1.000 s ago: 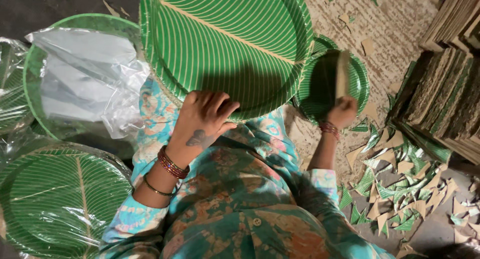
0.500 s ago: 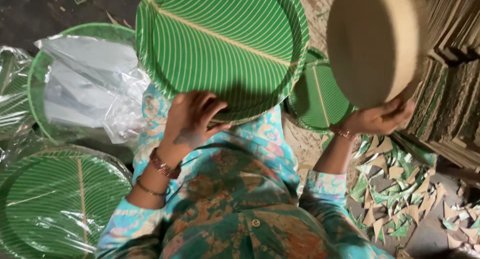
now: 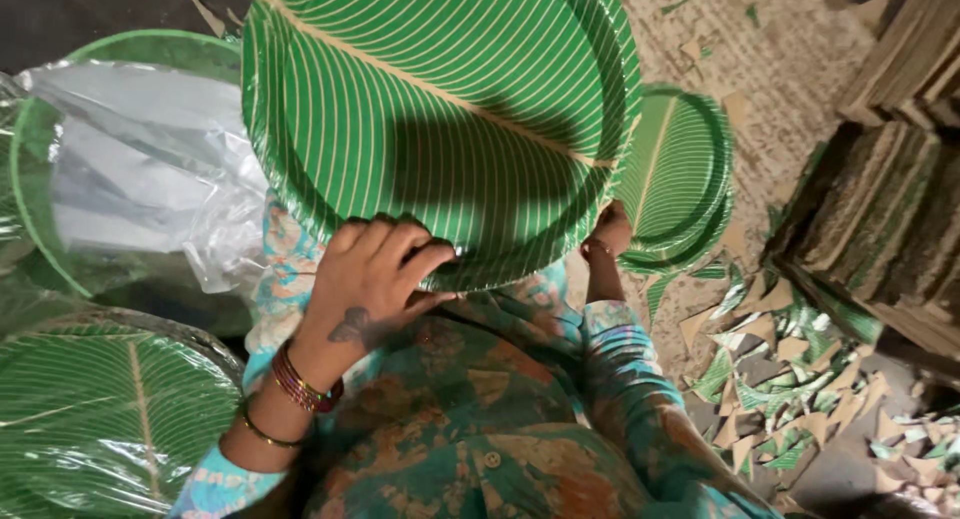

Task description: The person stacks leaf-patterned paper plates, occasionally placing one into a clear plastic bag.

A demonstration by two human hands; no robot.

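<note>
A stack of round green paper plates with a leaf pattern rests on my lap, tilted toward me. My left hand grips its near rim, fingers curled over the top edge and thumb underneath. There are bangles on that wrist and a small tattoo on the back of the hand. My right hand is at the stack's right rim. Only its knuckles and wrist show, and the fingers are hidden behind the plates.
A second, lower pile of green plates lies on the floor to the right. Plates in clear plastic wrap are at left, and another wrapped pile sits at lower left. Stacked sheets stand at right. Green and tan scraps litter the floor.
My right hand lifted a plate from the right pile and swung it up, tan underside showing. It has now come down to the right rim of the lap stack. My left hand stayed on the rim.
</note>
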